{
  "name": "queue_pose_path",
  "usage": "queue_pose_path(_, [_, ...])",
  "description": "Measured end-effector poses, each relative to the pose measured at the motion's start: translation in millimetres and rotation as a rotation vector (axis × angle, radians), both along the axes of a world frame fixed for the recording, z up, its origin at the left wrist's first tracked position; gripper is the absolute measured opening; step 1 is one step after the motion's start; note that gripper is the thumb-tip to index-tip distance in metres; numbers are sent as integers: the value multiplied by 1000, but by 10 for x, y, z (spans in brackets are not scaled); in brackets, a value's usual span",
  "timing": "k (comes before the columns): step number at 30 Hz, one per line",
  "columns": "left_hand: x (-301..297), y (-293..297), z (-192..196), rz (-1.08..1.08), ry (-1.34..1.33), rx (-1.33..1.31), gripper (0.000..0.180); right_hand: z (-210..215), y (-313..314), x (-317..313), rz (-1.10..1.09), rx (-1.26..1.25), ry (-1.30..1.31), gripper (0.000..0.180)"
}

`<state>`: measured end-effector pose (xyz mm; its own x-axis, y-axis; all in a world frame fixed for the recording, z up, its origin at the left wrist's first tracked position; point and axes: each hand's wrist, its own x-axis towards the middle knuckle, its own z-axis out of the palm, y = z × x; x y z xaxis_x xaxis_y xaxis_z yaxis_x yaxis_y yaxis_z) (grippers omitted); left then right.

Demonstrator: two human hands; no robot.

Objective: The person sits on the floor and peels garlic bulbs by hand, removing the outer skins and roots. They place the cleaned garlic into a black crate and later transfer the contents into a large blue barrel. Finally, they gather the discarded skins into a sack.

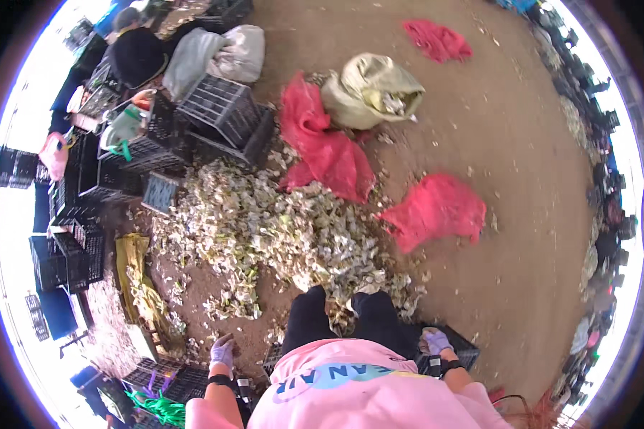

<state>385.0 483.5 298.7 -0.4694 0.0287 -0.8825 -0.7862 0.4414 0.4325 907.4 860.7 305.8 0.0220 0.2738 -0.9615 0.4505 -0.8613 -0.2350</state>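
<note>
My left hand, in a pale purple glove, hangs beside my left leg over the littered floor. Its fingers are too small and unclear to show whether they hold anything. On the other side my right hand, gloved alike, is at a black plastic crate behind my right leg; whether it grips the rim I cannot tell. A wide heap of pale, dry peelings or husks, possibly garlic, spreads before my feet. Beyond it lie a red mesh sack and, to the right, another red mesh sack.
A cream sack with its mouth open lies far ahead, with a flat red sack beyond. Black crates are stacked at the left, near a person. A yellow sack lies left. Bare brown floor stretches right.
</note>
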Motion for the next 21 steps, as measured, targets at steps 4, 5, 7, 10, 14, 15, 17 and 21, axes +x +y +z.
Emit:
queue_pose_path(4, [-243,-424,106,122,79,-65,32,-202,81,-580,271,51,14,34])
queue_pose_path(5, [-269,-405,207,140,67,-93,32,-294,134,-670,359,98,10,35])
queue_pose_path(7, [-354,-735,90,88,57,-88,30,119,242,-1315,390,68,-51,35])
queue_pose_path(10, [-443,-390,-159,112,74,-104,27,-201,459,-1062,458,102,-70,38])
queue_pose_path(14, [-565,146,-466,18,92,49,26,-527,920,-745,1005,366,-378,54])
queue_pose_path(15, [-601,91,-465,42,96,10,27,-543,994,-1026,968,279,-407,55])
queue_pose_path(17, [-671,291,-318,-9,89,-15,27,-88,1260,-1688,866,108,-515,59])
queue_pose_path(21, [-932,892,-228,6,80,27,29,-282,1869,-2046,833,221,-381,59])
